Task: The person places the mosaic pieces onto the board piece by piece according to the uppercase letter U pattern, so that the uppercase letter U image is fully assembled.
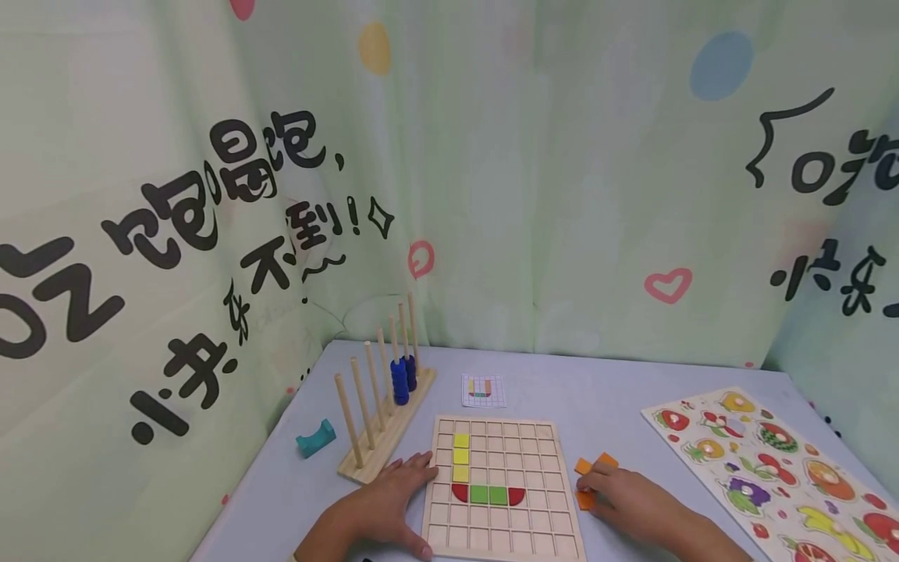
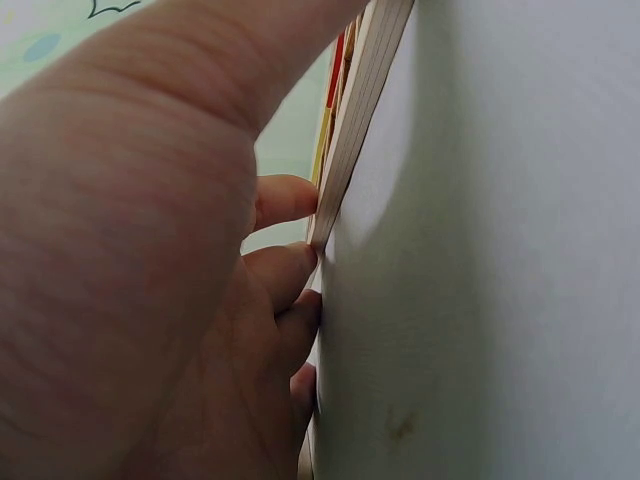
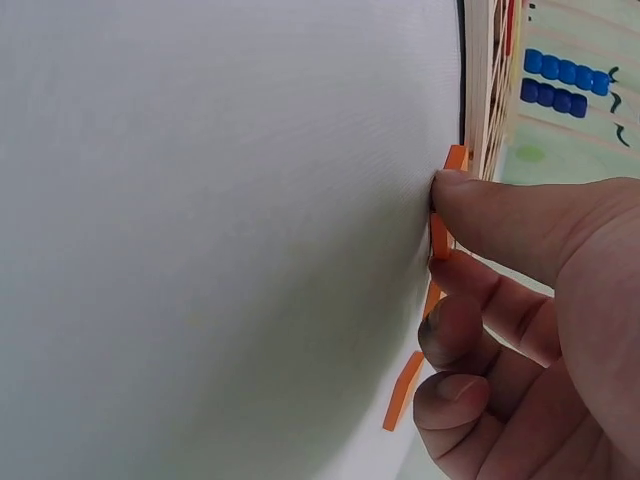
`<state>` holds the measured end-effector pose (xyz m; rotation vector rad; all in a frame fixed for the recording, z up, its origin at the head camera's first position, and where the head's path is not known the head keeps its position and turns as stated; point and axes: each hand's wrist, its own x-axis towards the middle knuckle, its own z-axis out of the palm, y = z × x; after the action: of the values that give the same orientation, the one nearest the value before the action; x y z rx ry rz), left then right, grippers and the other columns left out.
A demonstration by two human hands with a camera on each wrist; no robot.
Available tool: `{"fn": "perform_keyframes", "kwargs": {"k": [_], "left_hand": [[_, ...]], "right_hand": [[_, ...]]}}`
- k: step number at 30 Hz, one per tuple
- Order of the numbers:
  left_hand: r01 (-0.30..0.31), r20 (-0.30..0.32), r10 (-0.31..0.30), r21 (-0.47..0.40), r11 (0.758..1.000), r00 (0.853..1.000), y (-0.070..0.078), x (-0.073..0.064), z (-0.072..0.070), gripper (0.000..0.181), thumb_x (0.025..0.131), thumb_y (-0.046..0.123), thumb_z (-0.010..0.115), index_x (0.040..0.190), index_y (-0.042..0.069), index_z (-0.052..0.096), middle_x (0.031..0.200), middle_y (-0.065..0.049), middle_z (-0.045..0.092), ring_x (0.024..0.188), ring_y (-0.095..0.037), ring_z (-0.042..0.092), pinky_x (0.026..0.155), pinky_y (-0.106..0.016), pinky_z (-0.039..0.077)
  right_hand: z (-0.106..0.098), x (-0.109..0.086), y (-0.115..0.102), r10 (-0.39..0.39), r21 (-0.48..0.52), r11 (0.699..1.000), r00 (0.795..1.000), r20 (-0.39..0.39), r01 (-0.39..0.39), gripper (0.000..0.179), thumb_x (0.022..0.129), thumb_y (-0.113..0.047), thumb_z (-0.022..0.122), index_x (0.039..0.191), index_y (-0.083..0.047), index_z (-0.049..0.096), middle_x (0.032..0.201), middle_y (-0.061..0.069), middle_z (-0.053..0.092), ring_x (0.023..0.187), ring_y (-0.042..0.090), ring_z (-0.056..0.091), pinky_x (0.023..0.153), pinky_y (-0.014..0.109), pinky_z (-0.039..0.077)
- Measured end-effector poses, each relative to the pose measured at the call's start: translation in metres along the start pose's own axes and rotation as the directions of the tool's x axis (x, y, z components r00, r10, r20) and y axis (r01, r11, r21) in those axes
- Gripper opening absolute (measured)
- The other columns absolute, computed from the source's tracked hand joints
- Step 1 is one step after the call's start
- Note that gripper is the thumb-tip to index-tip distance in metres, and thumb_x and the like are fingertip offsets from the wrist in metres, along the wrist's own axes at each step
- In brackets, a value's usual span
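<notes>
A wooden grid board (image 1: 449,535) lies on the table with three yellow square tiles (image 1: 460,454) in a column. Below them runs a row of two green tiles (image 1: 488,495) between two red rounded tiles (image 1: 516,496). My left hand (image 1: 382,503) rests with spread fingers along the board's left edge, thumb near its lower corner. Right of the board, my right hand (image 1: 621,499) is down at the table among several orange tiles (image 3: 404,390). Its thumb and index finger pinch an orange tile (image 3: 440,236); the other fingers curl beside it.
A wooden peg stand (image 1: 372,453) with blue beads (image 1: 399,382) stands left of the board, beside a teal curved block (image 1: 316,439). Behind the board lies a small pattern card (image 1: 483,390). A fruit puzzle sheet (image 1: 709,425) covers the table's right side. Curtains hang behind.
</notes>
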<state>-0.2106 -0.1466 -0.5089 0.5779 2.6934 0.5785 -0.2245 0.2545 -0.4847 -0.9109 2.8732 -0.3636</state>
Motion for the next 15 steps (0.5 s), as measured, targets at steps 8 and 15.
{"fn": "perform_keyframes", "kwargs": {"k": [8,15], "left_hand": [[0.002,0.005,-0.002,-0.003,1.0,1.0,-0.0003,0.0002,0.0003,0.114,0.051,0.077,0.077,0.148,0.031,0.04,0.159,0.006,0.025,0.146,-0.017,0.018,0.116,-0.049,0.016],[-0.013,0.002,0.013,0.017,1.0,1.0,-0.0014,0.0002,0.0013,0.116,0.05,0.079,0.075,0.149,0.03,0.039,0.159,0.005,0.023,0.146,-0.018,0.018,0.116,-0.048,0.015]], "right_hand": [[-0.0009,-0.003,0.0025,-0.048,0.012,0.999,0.999,0.003,0.048,0.027,0.087,-0.024,0.072,0.113,-0.021,0.068,0.097,-0.014,0.05,0.072,0.001,0.045,0.067,0.028,0.05],[-0.003,-0.0003,0.0016,-0.118,0.004,0.993,0.991,-0.059,0.119,0.027,0.09,-0.024,0.07,0.116,-0.02,0.067,0.1,-0.014,0.05,0.076,0.001,0.047,0.066,0.026,0.049]]}}
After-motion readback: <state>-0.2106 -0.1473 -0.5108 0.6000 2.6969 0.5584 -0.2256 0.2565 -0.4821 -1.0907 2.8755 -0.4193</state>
